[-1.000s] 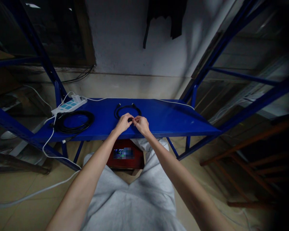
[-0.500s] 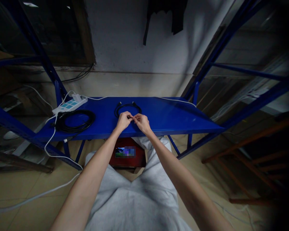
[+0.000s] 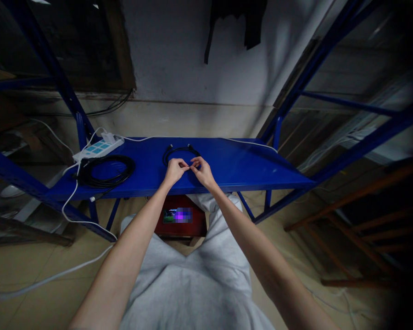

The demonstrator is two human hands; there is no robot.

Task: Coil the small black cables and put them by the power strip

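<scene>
On the blue shelf (image 3: 234, 165) lies a small loop of black cable (image 3: 165, 156), its two plug ends pointing away from me. Both hands meet at the loop's near side and cover that part of it. My left hand (image 3: 175, 171) is closed in a pinch, thumb and forefinger together. My right hand (image 3: 202, 172) pinches just beside it, the fingertips of both almost touching. Whatever sits between the fingertips is too small and dark to make out.
Left on the shelf are a larger coil of black cable (image 3: 132, 170) and a white power strip (image 3: 101, 147) with a white cord. A phone (image 3: 170, 216) with a lit screen rests on a dark red stool (image 3: 179, 231) below. A wooden chair (image 3: 333, 252) stands right.
My hands stay at the same place. The fingers of both hands have lifted and spread slightly around the pinch. The whole view has shifted a little.
</scene>
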